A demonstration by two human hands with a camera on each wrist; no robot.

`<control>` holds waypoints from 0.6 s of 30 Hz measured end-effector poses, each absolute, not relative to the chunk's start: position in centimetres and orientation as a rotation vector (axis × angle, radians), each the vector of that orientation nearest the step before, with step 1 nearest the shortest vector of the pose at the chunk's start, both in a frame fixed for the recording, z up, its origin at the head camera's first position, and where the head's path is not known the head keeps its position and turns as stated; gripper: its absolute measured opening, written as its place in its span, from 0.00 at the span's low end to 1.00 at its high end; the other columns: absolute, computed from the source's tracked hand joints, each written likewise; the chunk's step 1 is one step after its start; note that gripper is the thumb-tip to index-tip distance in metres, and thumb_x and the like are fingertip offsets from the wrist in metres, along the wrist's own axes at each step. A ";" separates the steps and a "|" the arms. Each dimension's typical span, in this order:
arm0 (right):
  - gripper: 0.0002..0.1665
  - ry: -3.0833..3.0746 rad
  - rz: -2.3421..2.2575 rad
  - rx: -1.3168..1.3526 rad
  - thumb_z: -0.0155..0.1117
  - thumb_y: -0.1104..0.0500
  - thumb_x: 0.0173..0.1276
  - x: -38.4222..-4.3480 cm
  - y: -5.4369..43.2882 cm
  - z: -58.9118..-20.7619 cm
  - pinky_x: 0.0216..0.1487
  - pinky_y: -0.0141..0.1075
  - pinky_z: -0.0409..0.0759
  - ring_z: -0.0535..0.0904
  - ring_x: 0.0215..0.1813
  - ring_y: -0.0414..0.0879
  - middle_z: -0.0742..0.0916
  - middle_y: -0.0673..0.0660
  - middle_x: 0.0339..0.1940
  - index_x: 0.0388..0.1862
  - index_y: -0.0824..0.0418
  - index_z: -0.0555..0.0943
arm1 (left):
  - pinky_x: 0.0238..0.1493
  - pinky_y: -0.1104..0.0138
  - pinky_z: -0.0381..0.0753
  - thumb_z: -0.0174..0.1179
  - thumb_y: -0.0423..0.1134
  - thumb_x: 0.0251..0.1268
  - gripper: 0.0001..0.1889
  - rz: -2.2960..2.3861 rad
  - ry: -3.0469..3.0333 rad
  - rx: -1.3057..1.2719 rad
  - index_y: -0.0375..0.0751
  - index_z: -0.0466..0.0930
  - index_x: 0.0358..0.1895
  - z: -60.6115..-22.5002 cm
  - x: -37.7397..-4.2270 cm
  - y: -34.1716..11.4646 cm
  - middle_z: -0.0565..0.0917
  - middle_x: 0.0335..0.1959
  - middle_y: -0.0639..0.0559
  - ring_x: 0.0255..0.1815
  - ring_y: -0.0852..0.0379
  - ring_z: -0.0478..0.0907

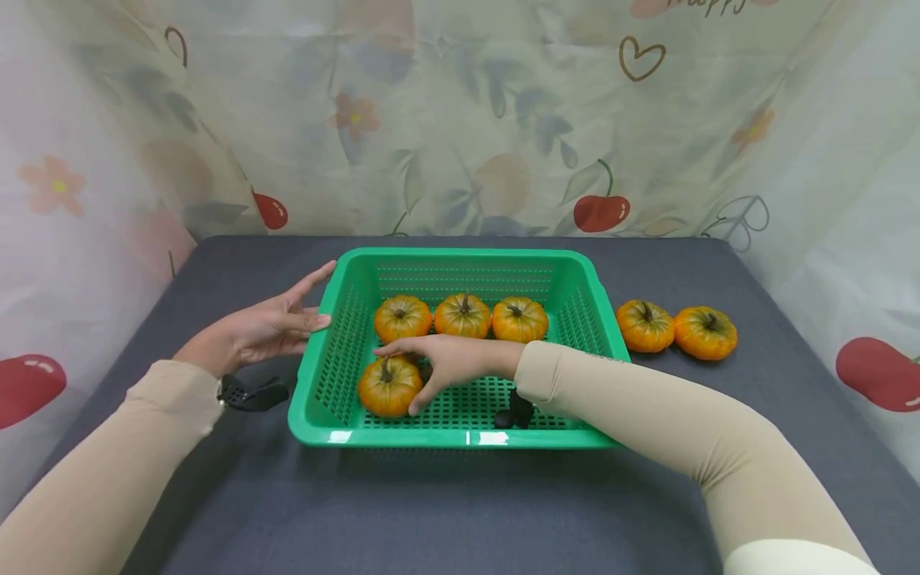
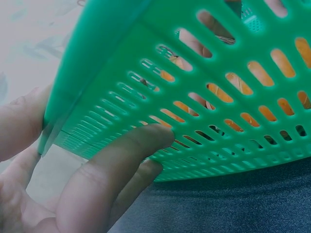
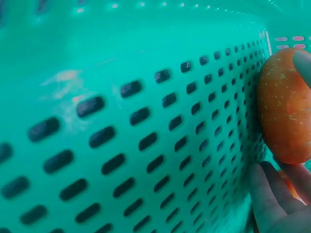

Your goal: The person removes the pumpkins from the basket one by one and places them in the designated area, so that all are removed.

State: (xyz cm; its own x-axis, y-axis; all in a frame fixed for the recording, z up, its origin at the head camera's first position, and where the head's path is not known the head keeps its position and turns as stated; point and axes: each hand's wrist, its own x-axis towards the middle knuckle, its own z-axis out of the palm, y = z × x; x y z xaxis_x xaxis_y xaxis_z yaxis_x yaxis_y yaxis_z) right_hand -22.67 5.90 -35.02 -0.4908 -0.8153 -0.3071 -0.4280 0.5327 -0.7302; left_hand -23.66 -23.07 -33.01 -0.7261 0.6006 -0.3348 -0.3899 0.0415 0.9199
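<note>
A green perforated plastic basket [image 1: 402, 438] stands on the table. My left hand [image 1: 266, 329] is at its left side, fingers spread, touching the rim and the slotted outer wall [image 2: 233, 82]. Reaching in from the right, my right hand [image 1: 460, 361] holds a small orange pumpkin [image 1: 389, 393] in the front left corner, with thumb and fingers on either side. In the right wrist view that pumpkin [image 3: 286, 109] lies against the basket wall. A row of three more pumpkins [image 1: 462, 317] sits along the back. Part of the basket floor is hidden by my right hand.
Two pumpkins [image 1: 646, 327] [image 1: 706, 333] sit side by side on the table, right of the basket. The dark grey tabletop [image 1: 460, 511] extends in front. A patterned cloth [image 1: 460, 120] hangs behind and at both sides.
</note>
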 end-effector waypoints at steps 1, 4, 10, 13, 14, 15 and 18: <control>0.52 2.121 -0.767 -1.004 0.76 0.54 0.56 -22.6 5.9 -35.0 0.71 0.39 0.68 0.64 0.72 0.46 0.68 0.48 0.74 0.76 0.47 0.59 | 0.54 0.53 0.82 0.51 0.29 0.72 0.49 1.770 1.610 0.218 0.78 0.28 0.75 -33.1 -23.6 -23.1 0.43 0.78 0.33 0.53 0.50 0.83; 0.53 2.122 -0.758 -1.010 0.77 0.55 0.56 -22.5 5.9 -35.0 0.71 0.38 0.67 0.63 0.72 0.44 0.67 0.48 0.74 0.77 0.46 0.58 | 0.54 0.52 0.82 0.51 0.29 0.72 0.49 1.767 1.609 0.220 0.79 0.28 0.75 -33.2 -23.6 -23.1 0.44 0.78 0.33 0.53 0.50 0.82; 0.51 2.137 -0.749 -1.024 0.76 0.57 0.57 -22.4 5.8 -35.0 0.71 0.37 0.67 0.63 0.73 0.44 0.68 0.48 0.74 0.76 0.47 0.60 | 0.54 0.53 0.83 0.51 0.29 0.73 0.49 1.773 1.602 0.223 0.80 0.29 0.74 -33.3 -23.7 -23.1 0.43 0.78 0.34 0.53 0.50 0.82; 0.50 2.147 -0.741 -1.036 0.76 0.57 0.57 -22.5 5.7 -35.0 0.71 0.38 0.68 0.64 0.72 0.45 0.69 0.48 0.73 0.75 0.47 0.61 | 0.53 0.54 0.83 0.50 0.28 0.73 0.48 1.778 1.596 0.222 0.80 0.29 0.74 -33.3 -23.7 -23.2 0.42 0.78 0.34 0.52 0.51 0.83; 0.49 2.151 -0.739 -1.042 0.76 0.57 0.57 -22.5 5.7 -35.1 0.71 0.38 0.68 0.64 0.72 0.45 0.70 0.48 0.72 0.75 0.47 0.61 | 0.52 0.54 0.83 0.50 0.28 0.73 0.48 1.779 1.596 0.221 0.80 0.29 0.74 -33.3 -23.7 -23.2 0.42 0.78 0.34 0.52 0.50 0.83; 0.49 2.155 -0.736 -1.047 0.76 0.56 0.57 -22.5 5.7 -35.0 0.70 0.38 0.68 0.64 0.72 0.45 0.70 0.48 0.72 0.75 0.48 0.62 | 0.52 0.54 0.83 0.50 0.28 0.73 0.48 1.779 1.598 0.222 0.80 0.29 0.74 -33.2 -23.7 -23.2 0.42 0.78 0.34 0.52 0.50 0.83; 0.48 2.168 -0.729 -1.052 0.76 0.56 0.57 -22.5 5.7 -35.0 0.69 0.38 0.70 0.65 0.72 0.46 0.70 0.49 0.71 0.74 0.49 0.63 | 0.53 0.53 0.83 0.50 0.29 0.73 0.48 1.775 1.604 0.223 0.80 0.29 0.74 -33.2 -23.8 -23.2 0.42 0.78 0.34 0.52 0.50 0.83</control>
